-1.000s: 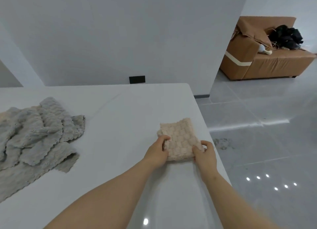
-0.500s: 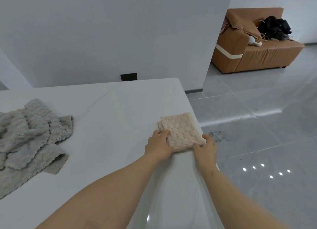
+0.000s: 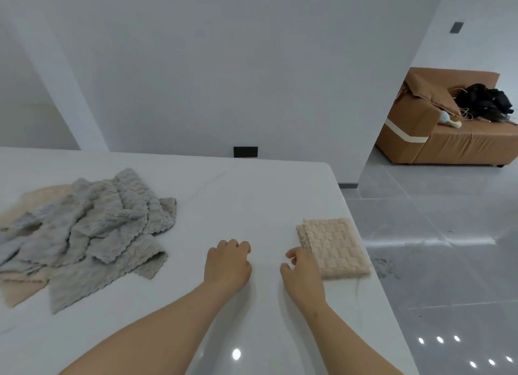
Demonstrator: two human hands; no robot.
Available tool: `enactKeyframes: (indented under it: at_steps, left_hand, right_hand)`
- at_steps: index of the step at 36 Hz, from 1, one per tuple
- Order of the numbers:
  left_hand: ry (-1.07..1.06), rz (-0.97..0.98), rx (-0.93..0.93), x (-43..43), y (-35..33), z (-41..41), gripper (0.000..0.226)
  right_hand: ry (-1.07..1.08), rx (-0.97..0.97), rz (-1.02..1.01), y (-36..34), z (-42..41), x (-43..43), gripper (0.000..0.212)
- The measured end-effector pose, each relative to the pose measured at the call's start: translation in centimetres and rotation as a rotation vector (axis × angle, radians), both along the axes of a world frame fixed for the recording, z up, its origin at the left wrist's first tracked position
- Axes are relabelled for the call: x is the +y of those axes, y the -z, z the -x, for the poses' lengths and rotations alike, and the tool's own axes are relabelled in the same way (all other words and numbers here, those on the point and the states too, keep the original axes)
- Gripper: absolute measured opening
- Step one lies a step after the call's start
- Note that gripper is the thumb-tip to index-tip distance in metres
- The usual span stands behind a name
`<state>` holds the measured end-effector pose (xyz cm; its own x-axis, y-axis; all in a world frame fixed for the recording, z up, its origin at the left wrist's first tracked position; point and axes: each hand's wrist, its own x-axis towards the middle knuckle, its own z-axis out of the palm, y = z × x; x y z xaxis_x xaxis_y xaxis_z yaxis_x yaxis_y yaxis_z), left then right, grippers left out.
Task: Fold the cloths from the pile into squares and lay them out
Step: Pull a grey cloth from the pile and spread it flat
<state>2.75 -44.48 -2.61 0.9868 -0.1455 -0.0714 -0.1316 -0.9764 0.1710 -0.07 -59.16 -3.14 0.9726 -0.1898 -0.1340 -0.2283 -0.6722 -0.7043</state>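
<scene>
Item: my two arms, bare along all that shows of the forearms, ending in my bare left hand point(image 3: 227, 265) and bare right hand point(image 3: 301, 271).

Looks like a home, an open living area rather than a workplace. Past the white counter point(image 3: 252, 200), through a wide opening, a tan sofa point(image 3: 454, 144) with a loose cover and a heap of black clothing point(image 3: 486, 101) lying on the seat. Glossy grey floor tiles point(image 3: 420, 234) mirroring small bright lights. Plain white walls point(image 3: 224, 66), a dark socket plate point(image 3: 245, 152) low down. On the counter, a rumpled pile of household cloths point(image 3: 89, 228).
</scene>
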Motion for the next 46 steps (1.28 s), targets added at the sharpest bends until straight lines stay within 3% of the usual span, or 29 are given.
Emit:
enactKeyframes:
  at_steps: [5, 7, 12, 18, 22, 33, 40, 46]
  left_hand:
    - [-0.043, -0.077, -0.038, 7.5, 0.0, 1.1, 0.034]
    - [-0.020, -0.065, -0.144, 10.6, -0.3, 1.6, 0.027]
    - [0.039, -0.131, -0.340, 19.1, 0.8, 1.4, 0.036]
    - [-0.016, -0.070, -0.428, 29.1, 1.3, 0.2, 0.036]
    - [-0.013, -0.020, -0.472, 35.0, 2.9, -1.1, 0.017]
    - [0.159, 0.089, -0.473, 43.3, 8.2, -3.7, 0.041]
    - [0.194, 0.270, -0.610, 44.0, 9.7, -4.0, 0.025]
    - [0.200, 0.332, -0.575, 44.0, 9.7, -3.7, 0.017]
  right_hand:
    - [-0.169, 0.039, 0.042, 0.2, -0.7, 7.0, 0.028]
    - [-0.221, 0.041, 0.043, 0.4, -1.0, 9.8, 0.029]
    - [-0.323, -0.005, 0.046, 0.3, -1.9, 18.1, 0.031]
    - [-0.364, -0.058, 0.014, 0.3, -2.5, 28.0, 0.032]
    - [-0.373, -0.107, 0.099, 1.1, -3.3, 33.6, 0.032]
    - [-0.075, -0.182, 0.306, 5.5, -3.6, 41.0, 0.044]
    - [0.026, -0.342, 0.317, 7.3, -4.2, 41.2, 0.032]
    - [0.102, -0.557, 0.301, 8.3, -4.1, 41.5, 0.021]
